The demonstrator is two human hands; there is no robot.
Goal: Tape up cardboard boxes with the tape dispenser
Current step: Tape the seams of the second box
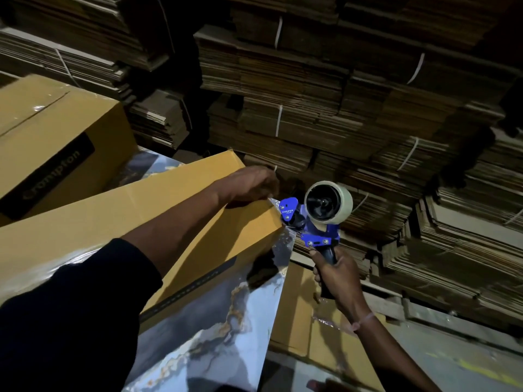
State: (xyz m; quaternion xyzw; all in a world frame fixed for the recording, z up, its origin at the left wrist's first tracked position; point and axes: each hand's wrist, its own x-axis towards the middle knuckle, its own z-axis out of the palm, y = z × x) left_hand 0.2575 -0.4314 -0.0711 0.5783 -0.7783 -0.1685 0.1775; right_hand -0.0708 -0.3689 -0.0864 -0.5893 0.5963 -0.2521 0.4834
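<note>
1. The right hand (336, 274) has its fingers wrapped round the black handle of the blue tape dispenser (314, 219), whose front end touches the far corner of the long yellow box (158, 219).
2. The left hand (249, 183) rests on the top edge of that box near the same corner; its fingers curl over the far side, but I cannot tell whether they are gripping the edge or pinching the tape.
3. The box lies on a marbled table (226, 321), its far end at the table's corner.
4. Judging by the shiny strip along its near top edge, part of this box is already taped, and the dispenser seems to be at the end of a run.
5. A second box (56, 131) to the left shows glossy tape along its seam, so it looks done.
6. A further box (305, 312) lies lower down beside the table; it carries a patch of tape, but whether it is finished is unclear.
7. Dim light hides the cutter and the tape's free end; bundles of flattened cartons (311, 108) fill the background.
</note>
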